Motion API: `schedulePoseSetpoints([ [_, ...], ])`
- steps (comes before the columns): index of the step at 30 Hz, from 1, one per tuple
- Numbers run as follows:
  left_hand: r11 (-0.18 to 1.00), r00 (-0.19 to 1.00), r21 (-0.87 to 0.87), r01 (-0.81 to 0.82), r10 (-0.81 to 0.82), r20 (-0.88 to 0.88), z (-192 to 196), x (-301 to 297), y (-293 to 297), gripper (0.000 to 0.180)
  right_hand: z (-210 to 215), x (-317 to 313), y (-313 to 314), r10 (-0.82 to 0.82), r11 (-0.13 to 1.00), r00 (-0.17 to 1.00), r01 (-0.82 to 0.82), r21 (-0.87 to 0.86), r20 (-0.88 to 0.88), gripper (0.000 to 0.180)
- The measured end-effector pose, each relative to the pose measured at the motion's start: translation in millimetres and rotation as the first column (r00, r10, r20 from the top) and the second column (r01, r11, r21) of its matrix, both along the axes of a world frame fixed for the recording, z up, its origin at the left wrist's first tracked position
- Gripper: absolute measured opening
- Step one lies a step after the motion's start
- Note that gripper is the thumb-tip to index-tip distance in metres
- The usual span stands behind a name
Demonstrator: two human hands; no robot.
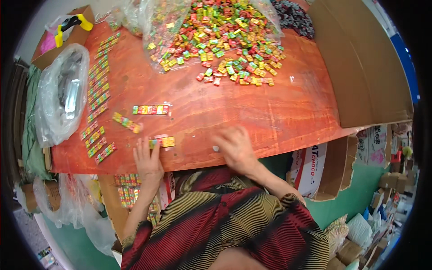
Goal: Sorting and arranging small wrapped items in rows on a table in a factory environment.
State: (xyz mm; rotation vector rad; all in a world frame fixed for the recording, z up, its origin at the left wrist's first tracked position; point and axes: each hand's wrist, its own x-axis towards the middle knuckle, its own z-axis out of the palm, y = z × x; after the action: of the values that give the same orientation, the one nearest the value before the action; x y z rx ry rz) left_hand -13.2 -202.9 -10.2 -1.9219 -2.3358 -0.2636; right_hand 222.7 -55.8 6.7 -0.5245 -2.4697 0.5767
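My left hand [149, 161] lies at the table's near edge with fingers stretched out. Its fingertips touch the end of a short row of small red and yellow wrapped packs [167, 141], partly covered by the hand. My right hand [236, 149] hovers over the table to the right, slightly blurred, its fingers loosely bent and apart, with nothing visible in them. A small whitish piece [216, 148] lies by its thumb. Just beyond the left hand are a slanted, blurred strip of packs [127, 122] and a straight strip [150, 110].
A large heap of loose packs [225, 36] spills from a clear plastic bag [157, 42] at the far side. Several finished-looking strips [98, 85] line the left. A cardboard sheet [360, 67] stands right; a box with more packs [108, 191] sits below the table's edge.
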Motion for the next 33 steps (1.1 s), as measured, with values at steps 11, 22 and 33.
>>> schedulePoseSetpoints([
  [11, 0.996, 0.988, 0.0, -0.088, 0.087, 0.127, -10.8, 7.1, 15.5, 0.048, -28.5, 50.6, 28.3, -0.435, 0.9, 0.874, 0.413, 0.14, 0.218, 0.032],
  [22, 0.978, 0.963, -0.008, -0.206, 0.205, 0.177, 5.9, -30.3, -26.3, 0.043, 0.7, -19.4, 25.4, -0.21, 0.978, 0.968, 0.209, 0.024, 0.134, 0.033],
  [33, 0.984, 0.97, -0.002, -0.177, 0.175, 0.167, -4.0, -41.1, -24.6, 0.044, -32.7, -199.6, 37.9, 0.002, 0.971, 0.995, -0.027, 0.237, 0.102, 0.029],
])
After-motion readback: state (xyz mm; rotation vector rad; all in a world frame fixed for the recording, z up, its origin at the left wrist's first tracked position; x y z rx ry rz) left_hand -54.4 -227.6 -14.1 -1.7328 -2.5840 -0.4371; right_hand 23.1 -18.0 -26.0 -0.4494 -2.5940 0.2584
